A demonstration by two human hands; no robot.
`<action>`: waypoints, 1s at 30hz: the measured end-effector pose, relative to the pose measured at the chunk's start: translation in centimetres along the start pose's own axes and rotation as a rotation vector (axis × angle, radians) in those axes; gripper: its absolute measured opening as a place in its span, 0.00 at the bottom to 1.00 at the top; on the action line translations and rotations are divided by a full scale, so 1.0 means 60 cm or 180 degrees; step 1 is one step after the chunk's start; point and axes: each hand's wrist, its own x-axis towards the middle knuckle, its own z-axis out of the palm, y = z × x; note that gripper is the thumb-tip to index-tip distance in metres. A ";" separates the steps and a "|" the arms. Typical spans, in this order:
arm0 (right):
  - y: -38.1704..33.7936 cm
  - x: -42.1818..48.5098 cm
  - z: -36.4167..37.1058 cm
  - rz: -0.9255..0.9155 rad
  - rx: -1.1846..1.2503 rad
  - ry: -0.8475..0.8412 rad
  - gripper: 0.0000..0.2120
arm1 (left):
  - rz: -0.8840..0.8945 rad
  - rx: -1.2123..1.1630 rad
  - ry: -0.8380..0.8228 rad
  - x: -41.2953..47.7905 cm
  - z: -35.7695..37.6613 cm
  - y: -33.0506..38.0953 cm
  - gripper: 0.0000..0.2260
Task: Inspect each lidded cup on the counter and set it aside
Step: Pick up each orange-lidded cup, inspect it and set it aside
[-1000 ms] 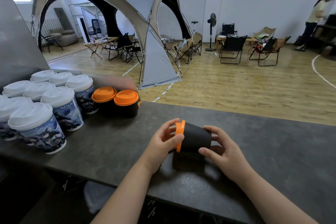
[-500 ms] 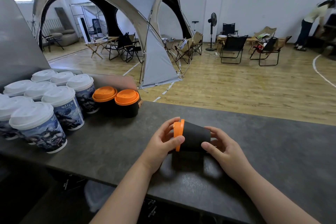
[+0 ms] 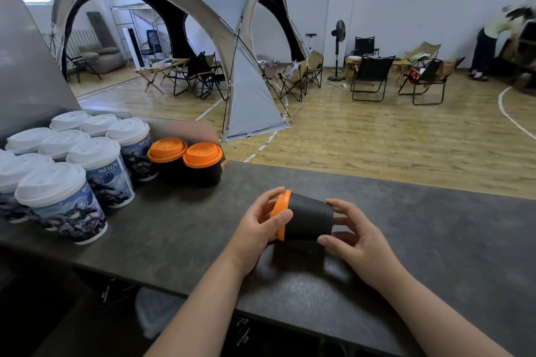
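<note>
Both hands hold one black cup [image 3: 310,220] sideways: left hand [image 3: 261,222] gripping its orange lid [image 3: 282,213], right hand [image 3: 352,236] its base; inspection seems underway; the other cups [image 3: 95,165] on the tabletop [image 3: 435,240] look untouched.

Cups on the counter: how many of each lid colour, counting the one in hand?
Orange-lidded black cups: 3 (2 standing, 1 held)
White-lidded printed cups: 9 visible; the frame edge cuts one
Total: 12 visible
</note>
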 end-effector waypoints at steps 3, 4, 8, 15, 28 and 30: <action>-0.005 0.002 0.002 0.0020 -0.0009 0.0045 0.30 | 0.0013 -0.0006 -0.0029 -0.002 -0.001 -0.001 0.28; -0.008 0.002 0.002 0.0018 -0.0028 0.0059 0.29 | 0.0022 0.0008 -0.0051 -0.003 -0.002 -0.001 0.28; -0.009 -0.001 0.001 -0.0035 0.0011 0.0053 0.28 | 0.0037 -0.0007 -0.0077 -0.002 -0.001 -0.001 0.29; -0.011 -0.002 0.001 0.0027 -0.0026 0.0033 0.29 | 0.0154 0.0010 -0.0059 -0.006 -0.002 0.001 0.28; 0.004 0.001 0.001 -0.0034 0.0299 0.0126 0.25 | 0.0264 -0.0134 -0.0144 -0.008 0.003 -0.003 0.36; 0.006 0.002 0.003 -0.0022 0.0129 -0.0037 0.25 | 0.0322 0.0040 -0.0105 -0.008 0.005 -0.002 0.33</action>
